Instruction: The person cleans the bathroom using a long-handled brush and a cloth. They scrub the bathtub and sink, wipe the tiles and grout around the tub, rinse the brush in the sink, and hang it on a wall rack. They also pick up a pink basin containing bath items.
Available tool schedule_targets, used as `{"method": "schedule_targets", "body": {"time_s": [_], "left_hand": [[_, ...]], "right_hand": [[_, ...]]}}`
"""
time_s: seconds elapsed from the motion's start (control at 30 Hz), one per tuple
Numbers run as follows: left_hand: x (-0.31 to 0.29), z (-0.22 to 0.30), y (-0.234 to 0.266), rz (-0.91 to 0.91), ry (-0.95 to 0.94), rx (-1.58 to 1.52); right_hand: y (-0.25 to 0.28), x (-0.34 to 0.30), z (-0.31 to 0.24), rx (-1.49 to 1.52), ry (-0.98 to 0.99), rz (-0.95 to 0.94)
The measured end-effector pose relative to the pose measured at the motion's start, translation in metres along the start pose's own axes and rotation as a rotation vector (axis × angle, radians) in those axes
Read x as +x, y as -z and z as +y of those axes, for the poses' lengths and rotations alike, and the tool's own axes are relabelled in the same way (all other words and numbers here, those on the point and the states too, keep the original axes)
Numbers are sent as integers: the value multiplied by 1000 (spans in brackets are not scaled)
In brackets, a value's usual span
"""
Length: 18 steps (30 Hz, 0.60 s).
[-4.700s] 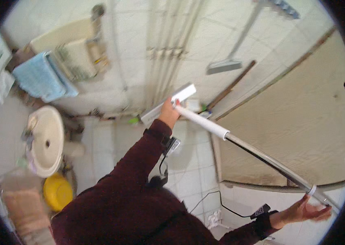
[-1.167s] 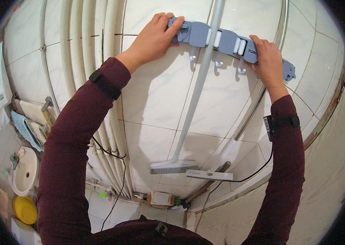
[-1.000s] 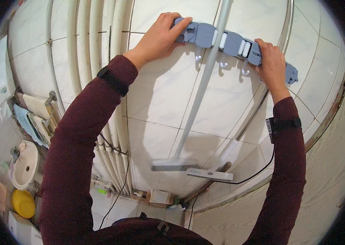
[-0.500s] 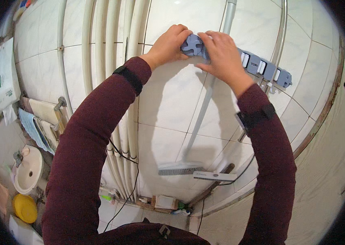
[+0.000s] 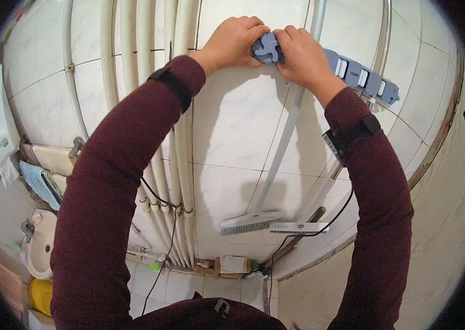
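A round grey-blue piece with a swirled cross pattern on its front [image 5: 268,49] sits against the tiled wall at upper centre. My left hand [image 5: 236,44] is closed round its left edge, fingertips on top and thumb below. My right hand [image 5: 305,59] grips its right edge with bent fingers. Just right of that hand runs a grey-blue wall rack [image 5: 355,71] with white clips; my right hand hides whether the round piece joins it. A broom with a pale blue-grey handle [image 5: 282,135] hangs behind my right hand, its white bristled head [image 5: 250,220] low on the wall.
Several pale vertical pipes [image 5: 144,33] run left of my hands. A metal pole [image 5: 384,44] passes by the rack, and a white flat head [image 5: 299,226] lies beside the broom. Farther left are towels [image 5: 40,179], a washbasin [image 5: 40,242] and a yellow basin [image 5: 40,295].
My right hand, looser and more spread before, now closes against the round piece's right edge. The view has shifted a little, and the wall things sit slightly differently in it.
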<state>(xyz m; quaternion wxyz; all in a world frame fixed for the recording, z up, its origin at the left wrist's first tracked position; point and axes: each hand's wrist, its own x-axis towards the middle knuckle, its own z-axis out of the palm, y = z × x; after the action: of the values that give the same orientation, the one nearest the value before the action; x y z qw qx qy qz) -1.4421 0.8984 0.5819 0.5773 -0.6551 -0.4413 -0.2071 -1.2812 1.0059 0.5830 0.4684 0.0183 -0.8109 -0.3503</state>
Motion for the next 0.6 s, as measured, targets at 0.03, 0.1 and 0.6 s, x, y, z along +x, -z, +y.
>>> {"method": "schedule_targets", "body": {"time_s": [0.03, 0.1, 0.6], "left_hand": [[-3, 0, -1, 44, -5, -2], [-2, -3, -3, 85, -7, -32], [-90, 78, 66, -84, 311, -178]], "right_hand": [[-2, -1, -1, 1, -8, 13], [-6, -1, 0, -13, 42, 93], [34, -14, -71, 49, -136, 218]]}}
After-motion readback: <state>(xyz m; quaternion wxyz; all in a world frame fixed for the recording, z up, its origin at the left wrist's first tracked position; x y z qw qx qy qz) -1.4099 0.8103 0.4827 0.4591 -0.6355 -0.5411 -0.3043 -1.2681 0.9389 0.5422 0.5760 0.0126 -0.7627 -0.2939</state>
